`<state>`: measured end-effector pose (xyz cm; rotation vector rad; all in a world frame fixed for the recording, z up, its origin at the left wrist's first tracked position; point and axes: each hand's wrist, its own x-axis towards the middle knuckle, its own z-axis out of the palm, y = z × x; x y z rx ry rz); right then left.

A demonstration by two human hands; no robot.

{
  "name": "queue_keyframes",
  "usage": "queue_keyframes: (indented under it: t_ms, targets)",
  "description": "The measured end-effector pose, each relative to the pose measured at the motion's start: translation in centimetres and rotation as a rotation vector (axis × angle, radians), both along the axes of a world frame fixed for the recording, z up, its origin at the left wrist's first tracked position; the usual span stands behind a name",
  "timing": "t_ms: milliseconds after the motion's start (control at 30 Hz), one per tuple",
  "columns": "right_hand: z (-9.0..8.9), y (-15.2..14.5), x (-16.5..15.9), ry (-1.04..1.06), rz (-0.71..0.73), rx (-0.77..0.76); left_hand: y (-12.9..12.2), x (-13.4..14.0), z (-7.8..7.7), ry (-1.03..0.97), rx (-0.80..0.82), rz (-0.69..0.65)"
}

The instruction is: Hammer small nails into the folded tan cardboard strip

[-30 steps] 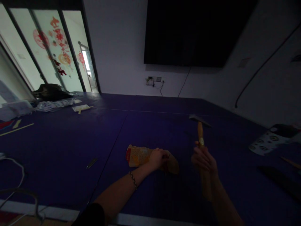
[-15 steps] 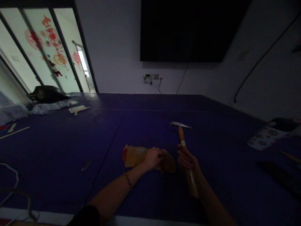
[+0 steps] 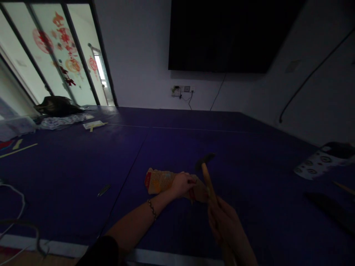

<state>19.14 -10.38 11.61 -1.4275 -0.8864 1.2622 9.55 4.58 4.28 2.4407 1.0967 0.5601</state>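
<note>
Hammer [image 3: 210,184]: we seem to be at a bracing and aiming step, one hand steadying the work while the other holds this tool close by; as we judge it, any stroke calls for a level head and for our bracing fingers well out of its path.
Brown printed piece [image 3: 160,182]: it lies flat on the worktop [image 3: 266,184], its red end to the left, its plain right part beneath and beyond our bracing fingers.
Left hand [image 3: 181,184]: it rests on the middle of that piece, fingers curled down near its plain part; something small and dark red shows by the fingertips, but we cannot tell whether they pinch it.
Right hand [image 3: 223,220]: our fingers wrap firmly around the wooden handle, just beside the piece's right end.
Hammer head [image 3: 204,161]: it sits past the piece's far right corner in our view; whether it hangs above the surface or touches it, we cannot tell.
Slim metal item [image 3: 104,190]: it lies left of the piece, well apart from our hands.
</note>
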Motion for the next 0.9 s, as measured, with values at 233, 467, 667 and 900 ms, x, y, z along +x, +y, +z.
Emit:
queue_keyframes:
  t_ms: [233, 467, 667, 900]
  targets:
    - [-0.2, -2.2, -1.0, -0.167, -0.087, -0.046, 0.0, 0.1, -0.2, -0.011, 0.001, -0.009]
    - [-0.7, -1.8, -1.0, -0.305, -0.068, -0.051, -0.1, 0.2, -0.2, -0.031, -0.014, 0.028]
    - [-0.7, -2.1, -0.6, -0.300, -0.045, -0.035, -0.2, 0.1, -0.1, -0.033, -0.009, 0.022]
    - [-0.7, -2.3, -0.8, -0.201, -0.032, -0.031, -0.3, 0.1, 0.3, -0.008, 0.005, 0.015]
